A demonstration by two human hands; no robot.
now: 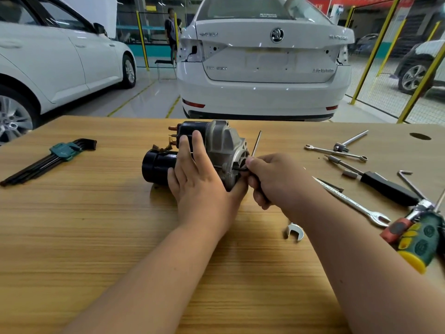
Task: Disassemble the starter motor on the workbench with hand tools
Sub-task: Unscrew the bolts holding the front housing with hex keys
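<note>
The starter motor [221, 141], with a black body and a grey aluminium nose housing, lies on its side at the middle of the wooden workbench [96, 237]. My left hand [197, 179] lies over its middle, fingers curved over the body and thumb under the nose. My right hand [274, 179] pinches a dark L-shaped hex key [256, 143] whose short end sits in the front face of the nose housing; its long arm sticks upward.
A green-holdered hex key set [55, 155] lies at the left. Spanners [337, 153], a black-handled driver [385, 186], a long wrench [356, 206] and green-yellow screwdrivers [419, 239] crowd the right. A small open-end wrench head [295, 231] lies beside my right forearm. White cars stand beyond the bench.
</note>
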